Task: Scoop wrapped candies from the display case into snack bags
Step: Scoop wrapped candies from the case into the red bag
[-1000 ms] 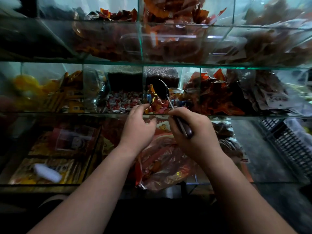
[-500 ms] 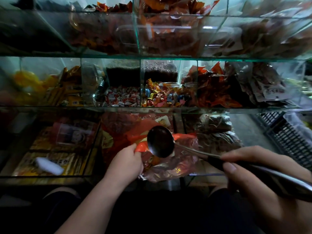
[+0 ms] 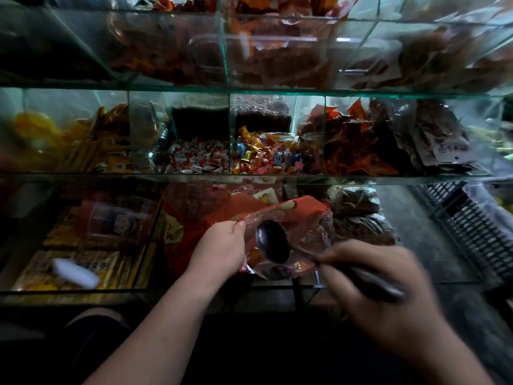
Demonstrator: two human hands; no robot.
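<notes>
My left hand (image 3: pixel 219 251) pinches the left edge of a red and clear snack bag (image 3: pixel 302 218) and holds it in front of the bottom shelf. My right hand (image 3: pixel 380 290) grips the dark handle of a metal spoon (image 3: pixel 273 241). The spoon's bowl lies at the bag's mouth, seen through the clear plastic, and looks empty. Mixed wrapped candies (image 3: pixel 263 157) in yellow, orange and blue fill the middle shelf's centre compartment. Red and white wrapped candies (image 3: pixel 198 159) fill the compartment to its left.
The glass display case (image 3: pixel 249 177) has three shelves split by glass dividers. Orange and brown snack packets (image 3: pixel 358 145) sit at the middle right, yellow packets (image 3: pixel 94 145) at the left. Yellow boxes (image 3: pixel 75 266) lie bottom left. A black plastic crate (image 3: pixel 477 232) stands on the right.
The spoon has come out of the candy compartment and down to the bag. My left hand lifted the bag's edge, and the spoon's bowl went from above the bag to its mouth.
</notes>
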